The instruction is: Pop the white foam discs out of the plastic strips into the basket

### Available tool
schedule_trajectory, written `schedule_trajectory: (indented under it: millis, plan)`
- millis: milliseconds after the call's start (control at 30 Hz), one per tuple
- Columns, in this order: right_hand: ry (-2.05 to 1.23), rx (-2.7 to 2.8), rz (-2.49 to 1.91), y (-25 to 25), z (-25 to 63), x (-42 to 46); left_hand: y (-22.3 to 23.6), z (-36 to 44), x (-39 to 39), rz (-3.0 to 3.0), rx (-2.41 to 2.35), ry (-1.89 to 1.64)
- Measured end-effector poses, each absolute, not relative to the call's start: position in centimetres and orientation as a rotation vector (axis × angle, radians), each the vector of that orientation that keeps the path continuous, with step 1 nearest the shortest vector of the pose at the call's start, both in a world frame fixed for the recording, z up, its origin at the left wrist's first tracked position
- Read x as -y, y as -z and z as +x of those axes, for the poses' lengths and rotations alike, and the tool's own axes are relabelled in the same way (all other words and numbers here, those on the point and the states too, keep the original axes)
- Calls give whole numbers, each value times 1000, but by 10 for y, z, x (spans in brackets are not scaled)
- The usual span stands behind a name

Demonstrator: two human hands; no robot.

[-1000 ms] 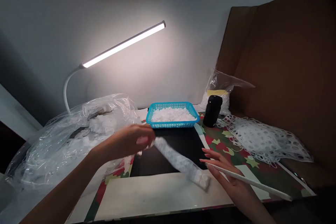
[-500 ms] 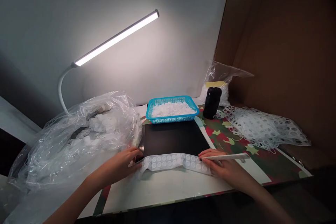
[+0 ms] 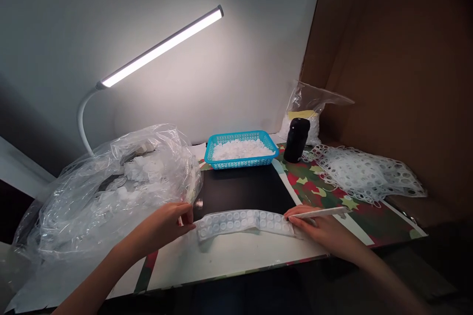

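A pale strip with rows of round clear dots [image 3: 244, 222] lies bowed along the front of the table, partly over a black mat [image 3: 244, 188]. Beside its left end, my left hand [image 3: 176, 221] has thumb and fingertips drawn together in a pinch; whatever is between them is hidden. My right hand [image 3: 314, 226] is closed around a slim white pen-like tool [image 3: 325, 212], which slants back over the knuckles. The fingertips of that hand are at the strip's right end, with the tool's tip close to it.
Behind the mat stands a blue basket [image 3: 242, 162] of small white pieces. A large clear plastic bag [image 3: 121, 202] covers the left side. On the right are a black bottle [image 3: 296, 140], a bag of white material [image 3: 314, 125] and perforated white sheets [image 3: 369, 174]. A lamp [image 3: 162, 47] shines overhead.
My left hand has moved slightly left, off the strip's left end. The strip has smoothed from a buckled shape into a gentle arc. My right hand stays at the right end.
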State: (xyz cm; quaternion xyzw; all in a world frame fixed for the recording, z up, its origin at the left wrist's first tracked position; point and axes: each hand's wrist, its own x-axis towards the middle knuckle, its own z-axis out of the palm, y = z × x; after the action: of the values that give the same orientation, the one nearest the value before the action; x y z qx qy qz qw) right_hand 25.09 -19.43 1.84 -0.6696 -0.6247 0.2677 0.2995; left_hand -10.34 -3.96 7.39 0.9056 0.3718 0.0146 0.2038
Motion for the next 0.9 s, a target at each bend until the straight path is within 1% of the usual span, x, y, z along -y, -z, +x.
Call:
schedule_trajectory:
  millis: [167,300,433,567,633,700,800,900]
  plan:
    - [-707,1680,-1761,-29,249,199,-90,-111,47,2453,-947,-80]
    - [-585,1727,-1657,-35,249,202,-103,-115,48,2398,-845,-97]
    - [-365,1809,-1533,-38,251,208,-114,-119,53,2300,-789,-161]
    - [-2,1850,-1455,-54,260,222,-119,-121,66,2014,-737,-263]
    - [176,1849,-1439,-68,267,224,-115,-117,74,1828,-706,-299]
    - [280,1871,-1435,-82,273,214,-106,-110,81,1674,-704,-328]
    - [203,1942,-1381,-87,275,169,-80,-93,91,1405,-760,-356]
    - [74,2142,-1282,-69,264,105,-44,-77,104,1327,-800,-319]
